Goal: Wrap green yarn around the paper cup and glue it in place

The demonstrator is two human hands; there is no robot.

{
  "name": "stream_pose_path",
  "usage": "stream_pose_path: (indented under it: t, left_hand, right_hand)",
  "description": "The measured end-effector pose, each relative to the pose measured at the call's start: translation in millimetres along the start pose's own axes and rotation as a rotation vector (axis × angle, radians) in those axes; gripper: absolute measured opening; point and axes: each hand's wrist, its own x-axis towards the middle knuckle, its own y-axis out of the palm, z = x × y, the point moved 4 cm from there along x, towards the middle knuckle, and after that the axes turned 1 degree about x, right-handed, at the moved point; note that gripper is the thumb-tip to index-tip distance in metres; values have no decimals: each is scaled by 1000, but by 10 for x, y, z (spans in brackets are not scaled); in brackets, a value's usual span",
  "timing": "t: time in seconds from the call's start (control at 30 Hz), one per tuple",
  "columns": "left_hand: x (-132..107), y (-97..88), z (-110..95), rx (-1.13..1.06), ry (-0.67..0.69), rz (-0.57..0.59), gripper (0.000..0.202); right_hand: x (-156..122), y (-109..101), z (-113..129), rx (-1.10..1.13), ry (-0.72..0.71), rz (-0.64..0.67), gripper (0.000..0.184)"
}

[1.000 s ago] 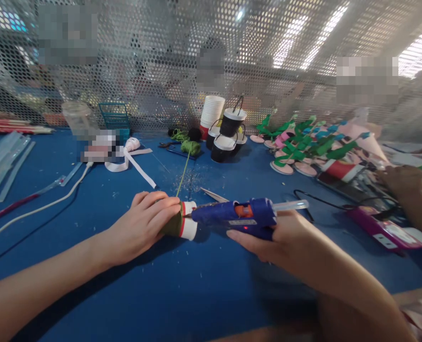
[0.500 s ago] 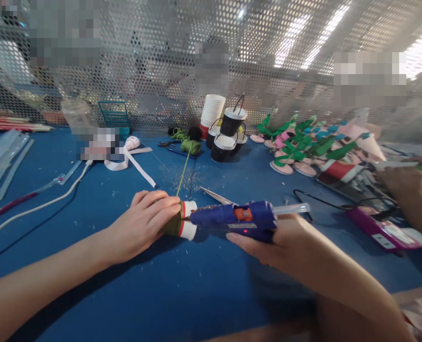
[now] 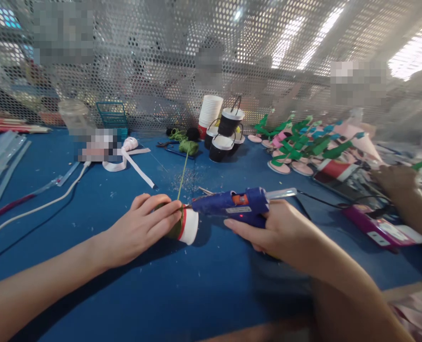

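My left hand [image 3: 150, 218] is closed over a paper cup [image 3: 190, 228] that lies on its side, its white rim end facing right. Dark green yarn is wound round the cup beside a red band. From the cup a strand of green yarn [image 3: 183, 176] runs back to a green yarn ball [image 3: 189, 146]. In my right hand [image 3: 278, 232] is a blue hot glue gun [image 3: 232, 205] with a clear glue stick in its rear and a small red light lit. Its nozzle is at the yarn near the red band, close to my left fingertips; I cannot tell if it touches.
Stacked white cups [image 3: 210, 111] and small black buckets [image 3: 222, 148] stand behind. Green and pink craft pieces [image 3: 303, 147] crowd the right, near another person's hand [image 3: 396, 183] and a purple box [image 3: 370, 225]. White ribbon [image 3: 135, 168], a white cable [image 3: 66, 192] and glue sticks [image 3: 2, 156] lie left.
The glue gun has shifted slightly up and left, its nozzle now higher on the cup's side. The cup has turned a little, its rim end tilting lower. My left hand keeps its hold.
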Motion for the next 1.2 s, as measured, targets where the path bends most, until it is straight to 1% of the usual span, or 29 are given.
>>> stream_pose_path:
  t: [0.2, 0.3, 0.4, 0.6, 0.8, 0.93, 1.07, 1.2]
  left_hand:
    - [28, -36, -43, 30, 36, -21, 27]
    - [24, -29, -52, 35, 25, -28, 28]
    - [13, -20, -52, 28, 6, -41, 30]
    - [16, -37, -74, 46, 31, -42, 30]
    - [42, -67, -76, 56, 31, -71, 30]
    - [42, -72, -79, 58, 38, -69, 29]
    - [26, -62, -70, 46, 17, -66, 30]
    - [14, -45, -68, 41, 7, -69, 30]
  right_hand:
    - [11, 4, -62, 62, 52, 43, 35]
    - [57, 17, -68, 70, 24, 61, 35]
    - [94, 28, -66, 75, -24, 69, 38]
    - [94, 38, -101, 111, -18, 97, 37]
    - [97, 26, -58, 92, -41, 95, 37]
    - [87, 24, -60, 88, -37, 95, 37]
    - [106, 27, -36, 78, -59, 93, 36]
    - [83, 14, -43, 78, -30, 87, 36]
